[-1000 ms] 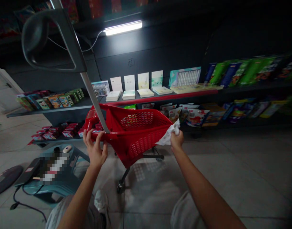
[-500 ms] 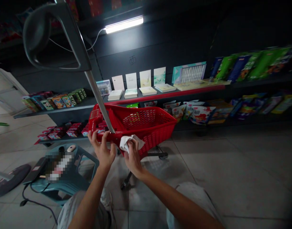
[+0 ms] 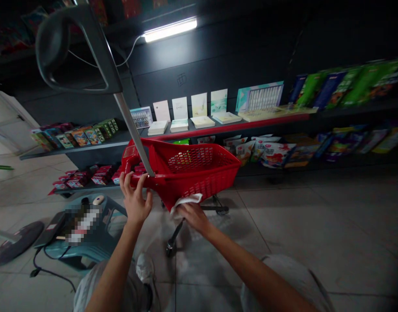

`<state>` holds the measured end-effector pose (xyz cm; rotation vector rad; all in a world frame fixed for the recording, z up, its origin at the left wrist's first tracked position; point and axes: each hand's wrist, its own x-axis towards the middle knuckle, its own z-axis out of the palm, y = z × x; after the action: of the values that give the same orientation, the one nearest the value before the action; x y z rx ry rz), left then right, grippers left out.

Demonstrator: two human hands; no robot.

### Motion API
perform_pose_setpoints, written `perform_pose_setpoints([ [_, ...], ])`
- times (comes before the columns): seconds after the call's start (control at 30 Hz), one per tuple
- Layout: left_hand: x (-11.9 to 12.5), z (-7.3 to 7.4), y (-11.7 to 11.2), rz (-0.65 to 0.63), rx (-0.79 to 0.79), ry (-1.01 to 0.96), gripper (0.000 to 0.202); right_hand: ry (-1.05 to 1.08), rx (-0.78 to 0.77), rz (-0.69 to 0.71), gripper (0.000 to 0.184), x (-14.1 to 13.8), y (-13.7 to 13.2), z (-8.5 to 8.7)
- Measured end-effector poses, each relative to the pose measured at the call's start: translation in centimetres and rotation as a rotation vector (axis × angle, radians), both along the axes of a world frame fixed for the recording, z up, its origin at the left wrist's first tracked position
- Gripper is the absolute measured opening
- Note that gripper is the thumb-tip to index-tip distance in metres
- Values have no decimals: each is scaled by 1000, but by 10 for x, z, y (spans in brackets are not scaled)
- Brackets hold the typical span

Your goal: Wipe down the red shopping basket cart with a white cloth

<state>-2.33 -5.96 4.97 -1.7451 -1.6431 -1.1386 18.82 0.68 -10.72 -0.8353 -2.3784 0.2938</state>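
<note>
A red plastic shopping cart (image 3: 215,177) with a perforated basket stands in front of me on dark casters. My left hand (image 3: 136,200) has its fingers hooked over the red near edge of the cart, left of the metal pole. In my right hand (image 3: 195,216) is a white cloth (image 3: 189,199), bunched against the lower near corner of the basket; my fingertips are partly hidden by it. A grey metal pole (image 3: 134,132) with a dark loop handle (image 3: 78,52) rises across the cart's near end.
Behind the cart, a shelf (image 3: 224,128) carries booklets and boxes, with snack bags (image 3: 276,151) below. A blue-grey plastic stool (image 3: 88,249) at left holds a dark device and a blurred-out item. A cable trails to the floor. A lit tube lamp (image 3: 171,29) hangs above.
My right hand has moved the cloth down from just below the rim to the basket's lower corner. My left hand keeps its place on the cart's edge.
</note>
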Motion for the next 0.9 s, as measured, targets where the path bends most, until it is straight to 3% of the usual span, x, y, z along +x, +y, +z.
perform_pose_setpoints([
  [0.1, 0, -1, 1, -4, 9, 3, 50, 141, 50, -235, 45, 40, 29, 36],
  [0.17, 1, -2, 2, -9, 22, 8, 50, 289, 56, -416, 44, 62, 50, 49],
  [0.23, 3, -4, 1, -11, 29, 1, 50, 436, 13, -585, 42, 70, 63, 46],
  [0.3, 6, -5, 1, -10, 34, -17, 50, 540, -60, -666, 43, 61, 61, 32],
  [0.37, 10, -6, 0, -14, 52, -26, 49, 577, -128, -598, 49, 37, 44, 11],
  [0.47, 13, -6, 0, -9, 86, -30, 47, 551, -227, -354, 56, -6, 5, -15],
  [0.57, 10, -5, 1, 6, 94, -22, 46, 560, -307, -257, 58, -29, -21, -25],
  [0.67, 3, -3, 1, 1, 97, -2, 45, 537, -310, -204, 49, -28, -23, -20],
  [0.77, -2, -2, 1, -4, 88, 9, 45, 514, -304, -185, 34, -14, -5, -5],
  [0.83, -3, -1, 1, -7, 68, 18, 46, 580, -264, -299, 21, 4, 17, 9],
  [0.9, -4, -1, 1, -10, 57, 26, 46, 729, -194, -551, 18, 29, 45, 20],
])
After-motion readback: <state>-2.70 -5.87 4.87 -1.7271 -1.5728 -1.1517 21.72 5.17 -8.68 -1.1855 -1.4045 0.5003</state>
